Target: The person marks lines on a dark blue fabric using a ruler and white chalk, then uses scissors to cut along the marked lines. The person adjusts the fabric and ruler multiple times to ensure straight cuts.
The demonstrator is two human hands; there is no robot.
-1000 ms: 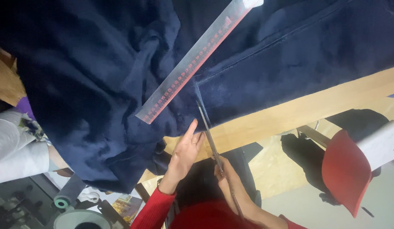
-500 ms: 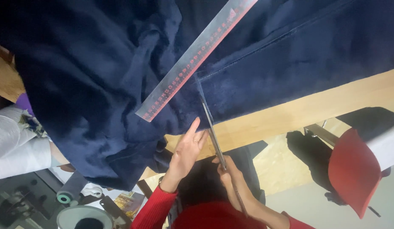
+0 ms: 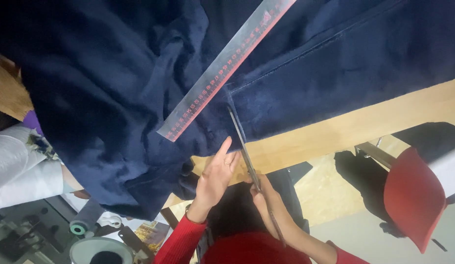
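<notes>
Pale wooden counter (image 3: 364, 127) runs across the view, its edge bare below a large dark navy plush fabric (image 3: 115, 98) that covers most of it and hangs bunched over the near side. On the cloth lies a long clear plastic ruler with red markings (image 3: 222, 73), slanted, its lower end near the start of the cut. The left hand (image 3: 215, 178) rests flat with fingers spread narrow, fingertips touching the fabric's edge just beside the long metal scissors (image 3: 244, 146), which the right hand (image 3: 266, 205) grips closed around the handles; the blades point up into the cloth, close under the ruler's lower end. The risk, as I judge it, lies in the heavy overhang: the bunched weight may drag the cloth sideways and pull the cut off its line, since the left hand pins only a small patch. The ruler sits loose on a soft pile and may slip if the fabric shifts. The left fingertips are near the blades and could be nicked. Folds beneath could be caught and cut through unseen. A red chair seat (image 3: 413, 195) stands well apart.
</notes>
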